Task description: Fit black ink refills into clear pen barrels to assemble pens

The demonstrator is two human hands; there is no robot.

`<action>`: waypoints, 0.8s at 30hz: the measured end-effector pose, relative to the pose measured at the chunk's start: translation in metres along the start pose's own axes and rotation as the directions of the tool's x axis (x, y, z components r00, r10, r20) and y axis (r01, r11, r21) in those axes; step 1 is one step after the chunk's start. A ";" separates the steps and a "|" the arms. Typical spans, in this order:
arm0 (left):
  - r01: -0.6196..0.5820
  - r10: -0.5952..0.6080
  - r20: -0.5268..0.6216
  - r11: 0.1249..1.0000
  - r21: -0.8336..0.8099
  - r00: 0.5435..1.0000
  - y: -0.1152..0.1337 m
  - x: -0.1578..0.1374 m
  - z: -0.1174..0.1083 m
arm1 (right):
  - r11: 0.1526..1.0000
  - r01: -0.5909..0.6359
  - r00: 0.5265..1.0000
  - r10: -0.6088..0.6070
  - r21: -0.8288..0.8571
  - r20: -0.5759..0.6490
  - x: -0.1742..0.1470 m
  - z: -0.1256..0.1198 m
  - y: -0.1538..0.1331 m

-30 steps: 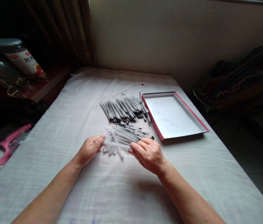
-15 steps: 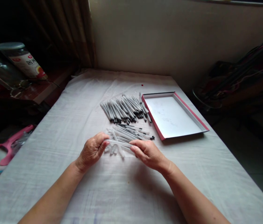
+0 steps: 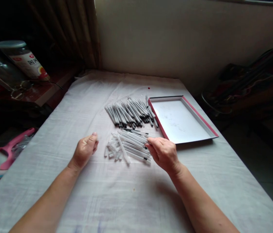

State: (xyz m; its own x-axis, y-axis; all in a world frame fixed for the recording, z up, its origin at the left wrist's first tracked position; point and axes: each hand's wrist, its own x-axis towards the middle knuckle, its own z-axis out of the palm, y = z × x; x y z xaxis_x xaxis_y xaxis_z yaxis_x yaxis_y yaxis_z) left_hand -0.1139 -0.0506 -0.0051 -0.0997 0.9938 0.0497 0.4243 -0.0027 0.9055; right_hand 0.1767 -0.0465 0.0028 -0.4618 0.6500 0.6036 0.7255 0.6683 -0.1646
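My left hand [image 3: 84,149] is closed with its thumb on top, held over the cloth to the left of a loose pile of pen parts. Whatever it may hold is hidden. My right hand [image 3: 163,151] pinches at the right end of that pile, its fingertips hiding what lies between them. The pile has clear pen barrels [image 3: 131,137], thin black-tipped refills and short translucent caps [image 3: 114,154]. Behind it lies a larger heap of pens [image 3: 126,113], pale with black ends pointing toward me.
A shallow white box lid [image 3: 180,119] with red sides lies right of the pens. A white cloth [image 3: 102,194] covers the table. Pink-handled scissors [image 3: 12,147] lie beyond the left edge. A labelled jar [image 3: 27,63] stands on a side shelf at back left.
My hands have moved apart, left hand to the left and right hand to the right. The translucent tube stretched between them before no longer shows there.
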 end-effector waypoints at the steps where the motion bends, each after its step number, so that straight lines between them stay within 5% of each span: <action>1: -0.053 0.054 -0.007 0.997 0.055 0.999 0.000 0.001 0.001 | 1.000 -0.002 1.000 0.002 0.004 0.021 0.001 0.001 0.000; 5: -0.295 0.331 -0.035 0.879 0.376 0.943 -0.004 0.006 0.007 | 0.994 -0.105 0.992 0.107 -0.043 0.062 0.003 0.011 -0.008; 8: -0.373 0.416 0.030 0.776 0.509 0.909 -0.014 0.009 0.010 | 0.987 -0.138 0.987 0.144 -0.079 0.077 0.001 0.017 -0.011; 14: -0.437 0.408 0.186 0.697 0.568 0.894 -0.023 0.008 0.011 | 0.987 -0.127 0.984 0.138 -0.102 0.110 -0.002 0.020 -0.008; 24: -0.359 0.341 0.130 0.792 0.493 0.931 -0.016 0.034 0.007 | 0.993 -0.115 0.993 0.115 -0.015 -0.006 -0.006 0.016 -0.005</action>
State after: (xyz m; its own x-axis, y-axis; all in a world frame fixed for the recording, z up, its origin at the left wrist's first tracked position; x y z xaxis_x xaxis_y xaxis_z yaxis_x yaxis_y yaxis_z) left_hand -0.1181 -0.0165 -0.0210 0.1687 0.9388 0.3004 0.8158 -0.3041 0.4919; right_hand 0.1676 -0.0480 -0.0122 -0.3723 0.7204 0.5852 0.7815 0.5834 -0.2211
